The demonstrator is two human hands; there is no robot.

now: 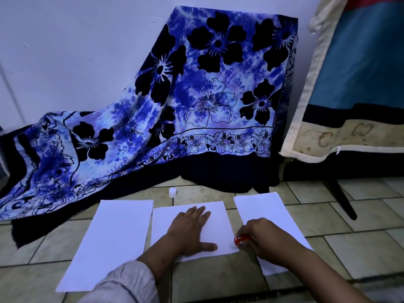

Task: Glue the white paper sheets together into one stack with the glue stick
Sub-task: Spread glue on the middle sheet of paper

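Three lots of white paper lie side by side on the tiled floor: a left sheet (pixel 111 241), a middle sheet (pixel 215 217) and a right stack (pixel 264 211). My left hand (pixel 190 228) lies flat on the middle sheet, fingers spread, pressing it down. My right hand (pixel 260 239) grips a red glue stick (pixel 239 240), with its white tip touching the middle sheet's lower right corner. The glue stick's white cap (pixel 172 192) stands on the floor beyond the sheets.
A blue floral cloth (pixel 196 95) drapes over something against the white wall and spreads left across the floor (pixel 360 235). A padded piece with blue fabric (pixel 354 84) leans at the right, with a dark leg (pixel 341 197) near the right stack.
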